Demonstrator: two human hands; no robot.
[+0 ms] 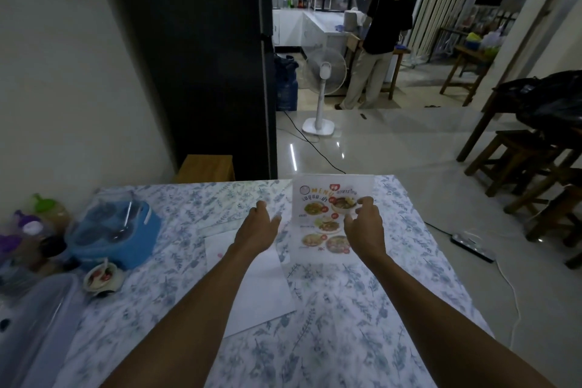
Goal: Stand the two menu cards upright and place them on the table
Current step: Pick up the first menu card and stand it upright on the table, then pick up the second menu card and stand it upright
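A: Item one: laminated menu card printed with food photos (pixel 326 217), upright near the far edge of the floral-clothed counter (pixel 362 309), between the two hands and beyond them. Condition?

B: Upright, or nearly. Right hand (pixel 365 225) half-curled in front of its right edge; I cannot tell whether the fingertips touch it or have let go. Left hand (pixel 256 227) released, fingers loose, just left of the card, gripping nothing.

A: Item two?

B: Plain white card lying flat (pixel 258 287), under and behind the left hand, blank side up. Not yet stood.

A: Hazards?

B: A thin sheet may tip once the hands withdraw. The drop beyond the far edge is close, so a backward fall could leave the counter. A wrist brushing it while reaching for the flat card would do the same.

A: Other stock?

B: Blue plastic container with clear lid (pixel 116 236), well left of the left hand. No conflict.
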